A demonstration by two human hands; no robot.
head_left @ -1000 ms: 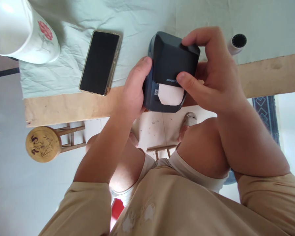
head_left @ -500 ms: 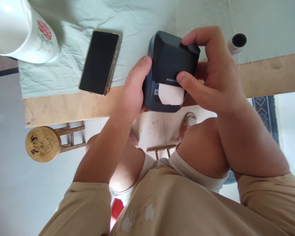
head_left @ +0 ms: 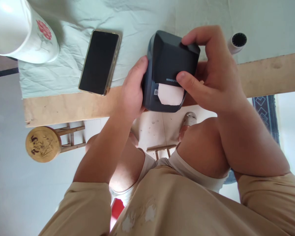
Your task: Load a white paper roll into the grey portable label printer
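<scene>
Between my hands is a dark label printer (head_left: 175, 59) marked NIIMBOT, held at the table's front edge. A strip of white label paper (head_left: 170, 95) sticks out of its near side, under the lid. My left hand (head_left: 135, 88) grips the printer's left side, thumb along the edge, the other fingers hidden beneath. My right hand (head_left: 215, 72) clasps the right side, with its thumb on the lid near the lettering and its index finger on the lid's far right corner. The remaining right fingers are mostly hidden behind the printer.
On the pale green cloth, left of the printer, lies a smartphone (head_left: 99, 62). A white flowered container (head_left: 44, 41) stands at the far left. Right of my right hand is a small white cylinder with a dark top (head_left: 238, 41). A wooden stool (head_left: 43, 144) stands below the table's wooden edge (head_left: 64, 106).
My left thumb has shifted slightly left and up along the printer's side. The printer has tilted very slightly; my right hand keeps its place.
</scene>
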